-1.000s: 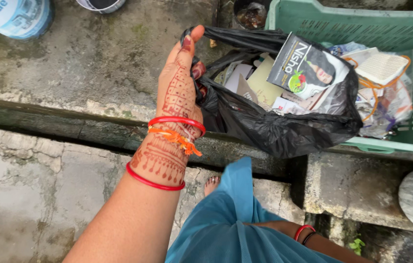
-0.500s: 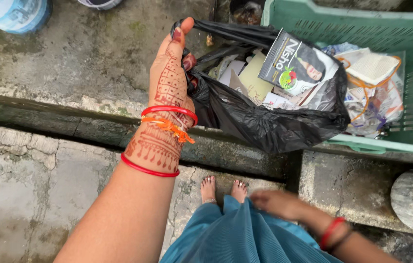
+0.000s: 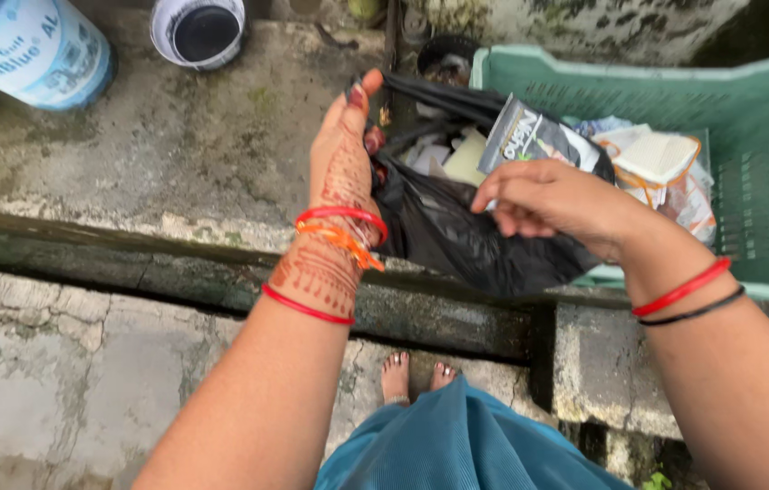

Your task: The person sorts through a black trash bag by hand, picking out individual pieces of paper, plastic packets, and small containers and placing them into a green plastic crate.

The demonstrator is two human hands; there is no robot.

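I see left hand pinching black bag rim, right hand curled over it, grip unclear; packet may spill out.

The black bag is thin plastic film, crinkled and faintly glossy where it creases. The dark sachet standing in it has a slick, shiny printed skin; the scraps beside it look like matt paper and card. The green crate is moulded plastic, matt, with slotted walls. A clear plastic bag inside it is glossy and wrinkled. The concrete ledge is rough, stained and damp-looking. The blue-and-white drum is smooth plastic. The teal garment is soft matt cloth.
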